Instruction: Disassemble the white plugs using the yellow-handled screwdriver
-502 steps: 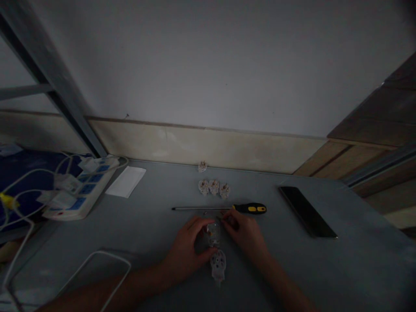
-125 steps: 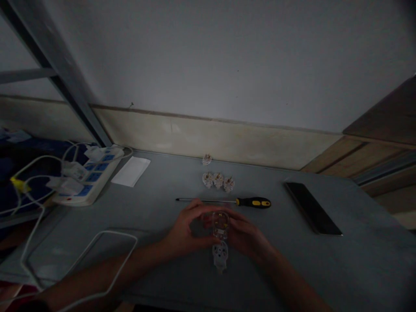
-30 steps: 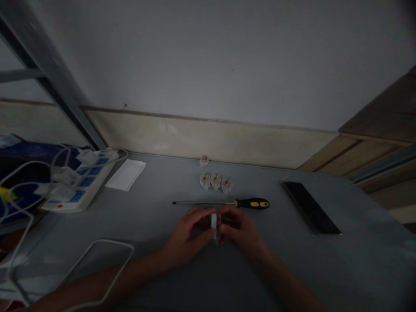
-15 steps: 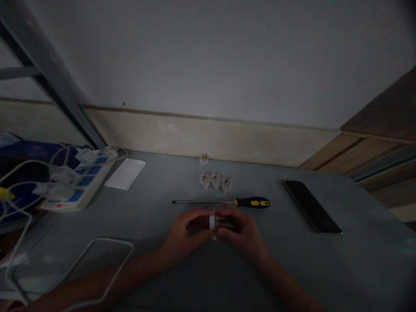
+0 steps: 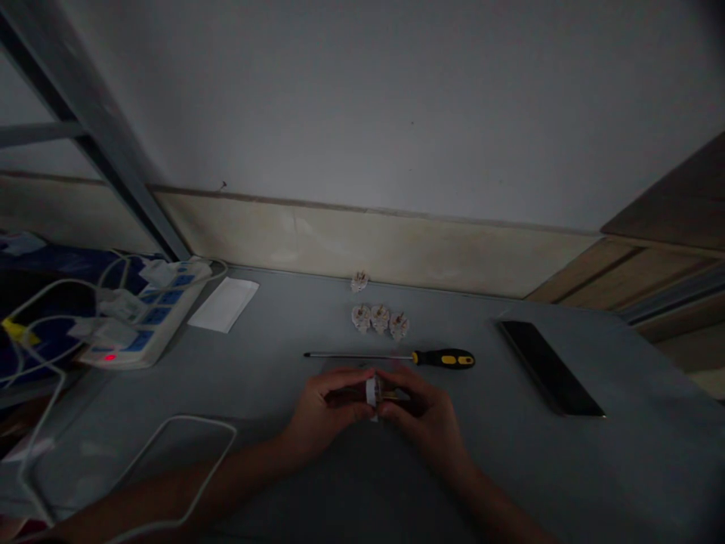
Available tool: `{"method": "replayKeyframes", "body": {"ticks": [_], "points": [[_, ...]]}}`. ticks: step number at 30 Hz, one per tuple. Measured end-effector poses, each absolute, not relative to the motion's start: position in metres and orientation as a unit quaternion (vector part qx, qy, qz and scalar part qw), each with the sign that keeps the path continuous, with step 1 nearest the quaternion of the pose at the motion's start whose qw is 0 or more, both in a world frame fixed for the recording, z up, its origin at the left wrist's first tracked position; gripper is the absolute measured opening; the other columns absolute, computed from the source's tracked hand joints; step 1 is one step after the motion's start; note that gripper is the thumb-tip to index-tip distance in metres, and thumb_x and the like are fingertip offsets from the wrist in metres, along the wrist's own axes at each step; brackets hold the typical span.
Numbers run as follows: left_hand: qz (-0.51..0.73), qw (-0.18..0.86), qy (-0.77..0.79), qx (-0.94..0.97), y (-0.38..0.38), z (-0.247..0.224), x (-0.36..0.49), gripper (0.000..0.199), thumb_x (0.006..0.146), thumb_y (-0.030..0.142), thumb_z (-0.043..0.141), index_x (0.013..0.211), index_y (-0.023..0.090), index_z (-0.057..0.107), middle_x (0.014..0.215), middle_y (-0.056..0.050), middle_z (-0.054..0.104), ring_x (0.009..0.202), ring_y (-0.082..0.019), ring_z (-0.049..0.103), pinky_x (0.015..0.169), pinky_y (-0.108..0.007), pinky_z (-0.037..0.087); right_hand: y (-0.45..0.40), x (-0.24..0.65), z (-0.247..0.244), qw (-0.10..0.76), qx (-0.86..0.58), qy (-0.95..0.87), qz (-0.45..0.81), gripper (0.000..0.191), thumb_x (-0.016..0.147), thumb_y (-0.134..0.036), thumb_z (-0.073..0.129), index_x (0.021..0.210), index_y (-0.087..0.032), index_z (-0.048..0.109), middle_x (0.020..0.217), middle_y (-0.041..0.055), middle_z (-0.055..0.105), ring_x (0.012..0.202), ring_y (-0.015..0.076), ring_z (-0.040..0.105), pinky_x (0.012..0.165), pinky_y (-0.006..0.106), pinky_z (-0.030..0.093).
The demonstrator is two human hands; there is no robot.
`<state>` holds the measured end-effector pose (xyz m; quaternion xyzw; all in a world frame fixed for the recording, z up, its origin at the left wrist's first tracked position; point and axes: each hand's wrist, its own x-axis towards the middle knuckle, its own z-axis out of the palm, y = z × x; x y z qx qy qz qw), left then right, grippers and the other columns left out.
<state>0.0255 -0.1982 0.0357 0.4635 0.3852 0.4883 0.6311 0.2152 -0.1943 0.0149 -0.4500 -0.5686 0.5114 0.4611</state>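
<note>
Both my hands meet over the grey table (image 5: 510,468), holding a small plug (image 5: 374,393) edge-on between them. It has a white plate against a clear body with brass showing. My left hand (image 5: 325,400) grips it from one side and my right hand (image 5: 422,400) from the other, and my fingers hide much of it. Just beyond my fingers lies a yellow-and-black screwdriver (image 5: 416,357). Farther off stand several similar plug parts (image 5: 380,318), with one more (image 5: 359,282) at the wall.
A black phone (image 5: 549,367) lies face up at the right. On the left are a white paper sheet (image 5: 223,304) and a blue-socketed power strip (image 5: 144,325) with a red light and plugged-in adapters. A white cable (image 5: 170,468) loops across the table's near left.
The white plate, earlier lying on the table, is now between my hands against the clear body. During the last second my grip barely changes, and the view shifts slightly.
</note>
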Motion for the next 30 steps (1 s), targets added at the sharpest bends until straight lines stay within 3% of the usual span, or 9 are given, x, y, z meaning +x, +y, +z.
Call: {"method": "replayKeyframes", "body": {"ticks": [9, 12, 15, 18, 24, 26, 28, 30], "points": [[0.498, 0.622, 0.379, 0.471, -0.198, 0.037, 0.026, 0.039, 0.067, 0.022, 0.086, 0.104, 0.029, 0.078, 0.108, -0.004, 0.074, 0.097, -0.023, 0.072, 0.09, -0.04, 0.058, -0.192, 0.212, 0.013, 0.47, -0.46, -0.597, 0.46, 0.042, 0.07, -0.048, 0.08, 0.106, -0.028, 0.075, 0.102, 0.0086, 0.068, 0.092, 0.0224, 0.067, 0.073, 0.033, 0.061], [0.489, 0.618, 0.376, 0.488, -0.197, 0.037, 0.026, 0.037, 0.073, 0.031, 0.082, 0.11, 0.027, 0.076, 0.112, -0.006, 0.074, 0.102, -0.025, 0.07, 0.093, -0.041, 0.056, -0.194, 0.208, 0.015, 0.477, -0.471, -0.602, 0.435, 0.041, 0.072, -0.049, 0.077, 0.105, -0.025, 0.074, 0.103, 0.0098, 0.066, 0.092, 0.0224, 0.066, 0.07, 0.032, 0.061], [0.465, 0.611, 0.377, 0.518, -0.198, 0.037, 0.028, 0.041, 0.082, 0.043, 0.074, 0.117, 0.022, 0.072, 0.112, -0.009, 0.074, 0.102, -0.025, 0.069, 0.093, -0.041, 0.055, -0.197, 0.203, 0.02, 0.48, -0.476, -0.615, 0.406, 0.03, 0.074, -0.043, 0.077, 0.094, -0.022, 0.072, 0.094, 0.0081, 0.064, 0.083, 0.0185, 0.063, 0.063, 0.027, 0.058], [0.457, 0.586, 0.393, 0.542, -0.197, 0.037, 0.029, 0.045, 0.08, 0.045, 0.075, 0.117, 0.02, 0.072, 0.111, -0.011, 0.073, 0.1, -0.025, 0.068, 0.09, -0.039, 0.055, -0.198, 0.2, 0.021, 0.472, -0.464, -0.642, 0.388, 0.022, 0.075, -0.037, 0.077, 0.088, -0.021, 0.069, 0.091, 0.0072, 0.061, 0.079, 0.0165, 0.06, 0.058, 0.023, 0.056], [0.473, 0.582, 0.436, 0.498, -0.192, 0.038, 0.024, 0.04, 0.077, 0.047, 0.077, 0.107, 0.021, 0.075, 0.106, -0.008, 0.073, 0.098, -0.025, 0.069, 0.089, -0.038, 0.055, -0.196, 0.205, 0.018, 0.436, -0.425, -0.679, 0.41, 0.049, 0.067, -0.044, 0.083, 0.109, -0.024, 0.067, 0.1, 0.0079, 0.059, 0.084, 0.0186, 0.061, 0.059, 0.025, 0.056], [0.47, 0.602, 0.449, 0.464, -0.191, 0.038, 0.023, 0.045, 0.073, 0.049, 0.08, 0.107, 0.02, 0.074, 0.103, -0.009, 0.075, 0.096, -0.026, 0.07, 0.087, -0.039, 0.055, -0.196, 0.208, 0.024, 0.419, -0.409, -0.678, 0.444, 0.052, 0.073, -0.046, 0.078, 0.118, -0.025, 0.061, 0.101, 0.0079, 0.059, 0.087, 0.019, 0.06, 0.064, 0.026, 0.055], [0.474, 0.611, 0.459, 0.438, -0.191, 0.038, 0.023, 0.048, 0.069, 0.05, 0.083, 0.104, 0.018, 0.073, 0.101, -0.01, 0.076, 0.095, -0.026, 0.07, 0.087, -0.039, 0.055, -0.197, 0.209, 0.034, 0.393, -0.387, -0.673, 0.492, 0.043, 0.086, -0.047, 0.065, 0.121, -0.024, 0.057, 0.102, 0.0077, 0.061, 0.089, 0.0178, 0.06, 0.068, 0.026, 0.053], [0.477, 0.612, 0.467, 0.424, -0.192, 0.039, 0.024, 0.049, 0.066, 0.05, 0.085, 0.1, 0.017, 0.073, 0.1, -0.01, 0.076, 0.093, -0.026, 0.07, 0.085, -0.038, 0.055, -0.198, 0.21, 0.044, 0.362, -0.378, -0.673, 0.523, 0.033, 0.095, -0.047, 0.049, 0.113, -0.021, 0.058, 0.092, 0.0053, 0.061, 0.077, 0.014, 0.058, 0.065, 0.024, 0.048]]}}
